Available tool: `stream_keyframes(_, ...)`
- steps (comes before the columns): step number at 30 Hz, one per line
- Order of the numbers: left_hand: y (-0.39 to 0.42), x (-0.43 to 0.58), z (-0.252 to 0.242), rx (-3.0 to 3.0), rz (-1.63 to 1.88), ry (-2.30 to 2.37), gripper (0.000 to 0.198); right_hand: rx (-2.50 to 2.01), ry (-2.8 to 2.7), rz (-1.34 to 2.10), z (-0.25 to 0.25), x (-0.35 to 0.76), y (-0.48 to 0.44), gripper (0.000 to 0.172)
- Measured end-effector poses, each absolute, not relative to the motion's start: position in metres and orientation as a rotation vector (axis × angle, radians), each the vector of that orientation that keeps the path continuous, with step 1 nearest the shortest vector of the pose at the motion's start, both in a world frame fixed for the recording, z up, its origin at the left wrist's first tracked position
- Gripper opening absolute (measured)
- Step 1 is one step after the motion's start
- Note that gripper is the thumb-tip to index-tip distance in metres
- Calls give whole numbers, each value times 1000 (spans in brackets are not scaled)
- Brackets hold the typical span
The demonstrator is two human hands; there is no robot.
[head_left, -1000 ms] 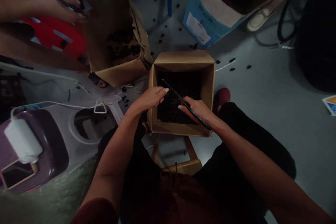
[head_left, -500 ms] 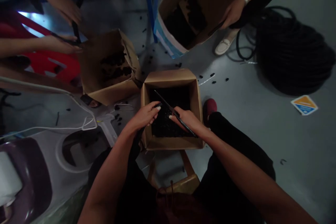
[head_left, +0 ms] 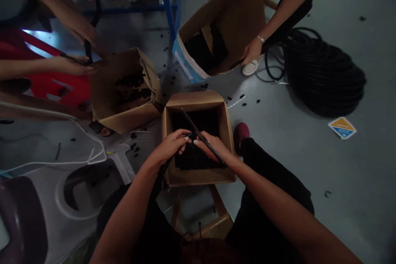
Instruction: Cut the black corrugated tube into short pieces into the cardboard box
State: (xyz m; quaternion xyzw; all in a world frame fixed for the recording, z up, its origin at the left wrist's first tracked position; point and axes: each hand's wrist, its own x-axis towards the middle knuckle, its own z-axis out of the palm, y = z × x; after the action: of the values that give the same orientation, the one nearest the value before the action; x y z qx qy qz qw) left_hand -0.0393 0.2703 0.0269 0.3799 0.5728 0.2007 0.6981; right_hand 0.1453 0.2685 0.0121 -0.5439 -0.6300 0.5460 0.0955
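Note:
My left hand [head_left: 168, 147] curls over the near-left part of an open cardboard box [head_left: 198, 103], closed on a thin black cable [head_left: 161, 175] that runs back past my wrist. My right hand [head_left: 213, 147] grips a long, thin black rod [head_left: 201, 136] that slants across the box opening. My fingertips nearly meet above a heap of small black pieces [head_left: 194, 157] inside the box. The rod's far tip points toward the box's back wall. Whether the rod is a tool or a stiff cable cannot be told.
Two more cardboard boxes hold black pieces: one [head_left: 123, 107] at left, one [head_left: 222, 29] at top, held by a co-worker's hand [head_left: 252, 49]. Another person's hand [head_left: 72, 65] is at left. A black cable coil [head_left: 321, 74] lies on the grey floor among scattered black bits [head_left: 243, 101].
The view has tilted and shifted, showing more floor at the top and right. My hands have drawn closer together over the box. The top box has moved, with a co-worker's hand lower on its edge.

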Motion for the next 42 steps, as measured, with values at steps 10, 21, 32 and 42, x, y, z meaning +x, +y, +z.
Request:
stream_keyframes(10,275,-34,38,631,580,1282,45,-1515,-1721,1756,12,143,263,15)
stream_keyframes(21,291,-49,31,422,986,1355,28,-1455,-1401,1753,15,124,225,22)
stream_keyframes(32,291,-58,28,250,1240,1359,7,-893,-2236,1720,22,103,174,39)
stream_keyframes(42,289,-53,27,257,1248,1321,8,-920,-2077,1698,24,105,186,36)
